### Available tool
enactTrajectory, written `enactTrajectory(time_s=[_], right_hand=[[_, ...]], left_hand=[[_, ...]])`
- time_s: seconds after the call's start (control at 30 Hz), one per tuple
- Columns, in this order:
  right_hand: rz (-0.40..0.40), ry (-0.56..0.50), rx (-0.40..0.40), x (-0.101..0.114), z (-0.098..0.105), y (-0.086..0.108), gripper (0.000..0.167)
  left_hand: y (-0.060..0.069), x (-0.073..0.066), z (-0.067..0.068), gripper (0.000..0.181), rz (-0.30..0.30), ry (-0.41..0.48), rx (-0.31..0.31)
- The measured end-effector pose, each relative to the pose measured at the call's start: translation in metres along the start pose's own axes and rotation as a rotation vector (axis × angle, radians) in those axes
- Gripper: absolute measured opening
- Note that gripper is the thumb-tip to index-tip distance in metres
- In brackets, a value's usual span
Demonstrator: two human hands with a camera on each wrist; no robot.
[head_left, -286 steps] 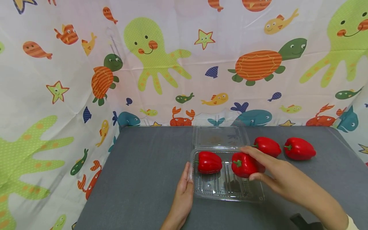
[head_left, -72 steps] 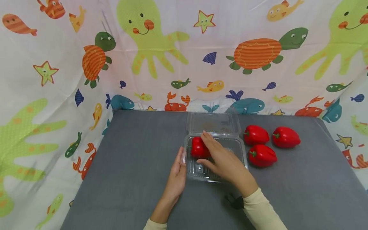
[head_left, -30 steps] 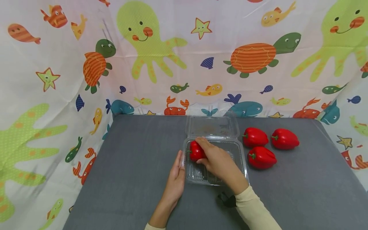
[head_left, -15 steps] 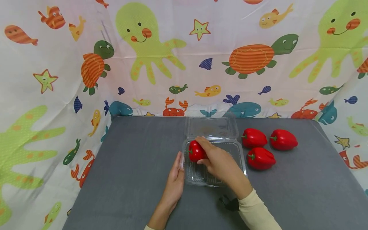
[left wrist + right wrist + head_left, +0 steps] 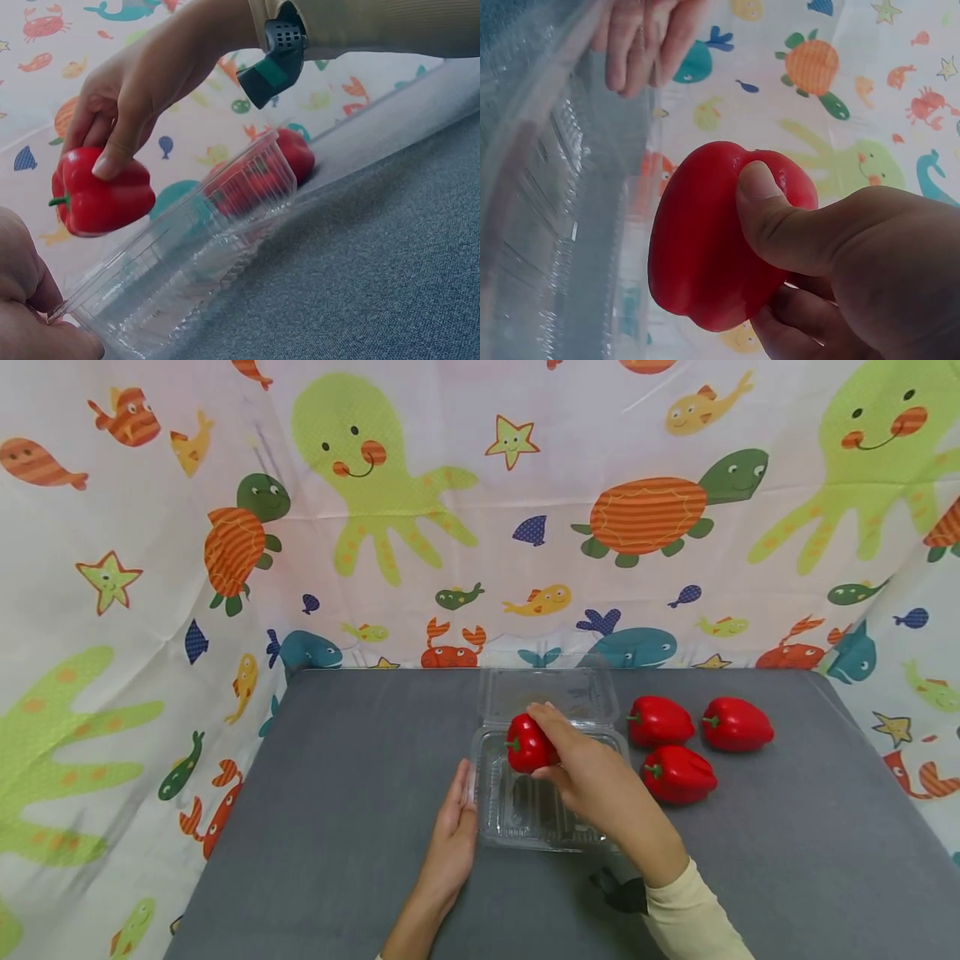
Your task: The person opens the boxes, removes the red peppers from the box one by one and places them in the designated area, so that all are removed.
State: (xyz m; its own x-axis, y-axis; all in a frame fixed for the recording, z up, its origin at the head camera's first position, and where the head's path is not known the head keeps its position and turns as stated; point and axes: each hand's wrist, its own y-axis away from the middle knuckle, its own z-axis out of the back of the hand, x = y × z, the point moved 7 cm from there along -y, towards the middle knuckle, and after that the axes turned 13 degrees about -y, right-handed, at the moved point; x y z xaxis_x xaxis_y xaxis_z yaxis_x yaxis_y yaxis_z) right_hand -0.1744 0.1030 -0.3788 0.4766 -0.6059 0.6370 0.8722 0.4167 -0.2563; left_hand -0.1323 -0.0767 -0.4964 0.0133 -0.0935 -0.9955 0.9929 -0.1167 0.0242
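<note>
My right hand [image 5: 603,781] grips a red bell pepper [image 5: 527,747] with a green stem, thumb on one side and fingers on the other. In the left wrist view this bell pepper [image 5: 105,196] hangs above the clear plastic container [image 5: 176,259], apart from it. The right wrist view shows the thumb pressed on the bell pepper [image 5: 701,240]. At the container's left side, my left hand [image 5: 450,843] pinches the rim between thumb and fingers, as the left wrist view shows. The container's hinged lid [image 5: 502,695] lies open toward the back.
Three more red bell peppers lie on the grey table [image 5: 360,777] right of the container: a back left pepper [image 5: 662,722], a back right pepper [image 5: 738,724] and a front pepper [image 5: 679,774]. A sea-animal curtain [image 5: 450,443] hangs behind. A dark wrist device [image 5: 274,64] sits at my right wrist.
Earlier, two peppers were over the container; one now lies on the table. The other, at the container's left side, has been gripped and lifted, shifting right. My left hand stays at the rim.
</note>
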Motion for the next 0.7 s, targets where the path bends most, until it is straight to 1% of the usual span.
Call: enactTrajectory(time_s=[0.13, 0.23, 0.43, 0.7], right_hand=[[-0.022, -0.002, -0.004, 0.001, 0.008, 0.002, 0.094], [-0.038, -0.004, -0.007, 0.002, 0.015, 0.004, 0.095], [-0.037, 0.008, -0.028, 0.004, 0.031, 0.01, 0.095], [-0.042, 0.04, -0.08, -0.006, 0.055, 0.019, 0.097]], left_hand=[[0.002, 0.0, 0.001, 0.061, 0.008, -0.002, -0.017], [0.002, -0.001, 0.001, 0.061, 0.006, -0.004, -0.015], [0.003, 0.0, 0.004, 0.063, 0.021, 0.002, -0.024], [0.003, 0.002, 0.005, 0.063, 0.021, -0.006, -0.033]])
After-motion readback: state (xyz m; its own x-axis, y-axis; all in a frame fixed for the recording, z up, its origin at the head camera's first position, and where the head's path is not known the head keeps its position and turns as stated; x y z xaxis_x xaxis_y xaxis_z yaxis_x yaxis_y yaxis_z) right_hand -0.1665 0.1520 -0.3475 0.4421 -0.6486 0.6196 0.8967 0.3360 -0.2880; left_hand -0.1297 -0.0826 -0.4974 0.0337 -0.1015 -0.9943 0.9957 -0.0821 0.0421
